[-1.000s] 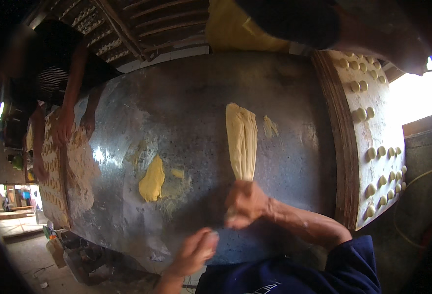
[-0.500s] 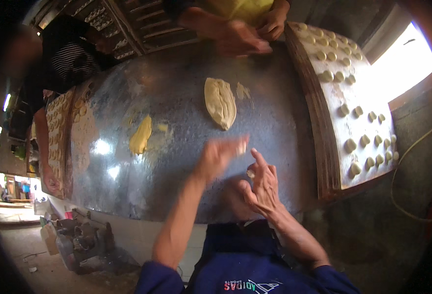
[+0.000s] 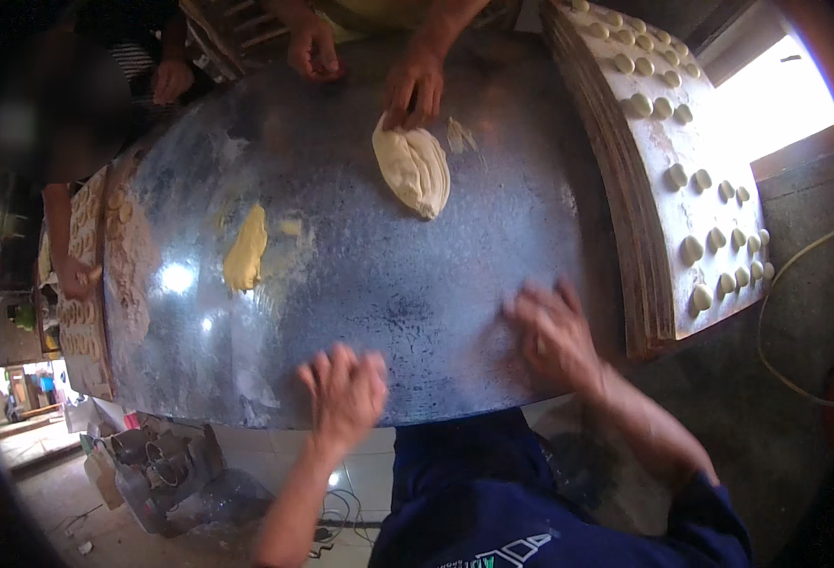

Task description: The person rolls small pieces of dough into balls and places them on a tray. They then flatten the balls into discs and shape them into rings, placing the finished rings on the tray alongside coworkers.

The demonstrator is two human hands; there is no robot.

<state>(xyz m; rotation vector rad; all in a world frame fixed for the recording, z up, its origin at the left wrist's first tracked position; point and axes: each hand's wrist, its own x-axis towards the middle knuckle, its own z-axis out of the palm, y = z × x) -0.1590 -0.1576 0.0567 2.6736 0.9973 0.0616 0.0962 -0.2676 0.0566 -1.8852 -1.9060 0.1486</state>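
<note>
My left hand (image 3: 343, 396) is curled low over the near edge of the metal-topped table (image 3: 417, 312). Farther right, my right hand (image 3: 554, 339) is cupped against the tabletop, its fingers bent and smeared by motion. Both palms face down, so whatever lies under them is hidden. A long pale lump of dough (image 3: 415, 175) with folds rests beyond my hands. The hand of a person opposite (image 3: 414, 90) touches its far end. Left of it lies a smaller yellow lump of dough (image 3: 246, 251).
On the right stands a stack of wooden boards (image 3: 639, 189), its top dotted with small dough balls (image 3: 692, 249). Another board with dough pieces (image 3: 81, 322) is at the far left, beside a co-worker's hand (image 3: 78, 279). A machine (image 3: 157, 469) sits on the floor lower left.
My hands have moved apart and down to the tabletop; a small pale dough piece seen at each is now hidden. The person opposite has reached onto the large dough lump.
</note>
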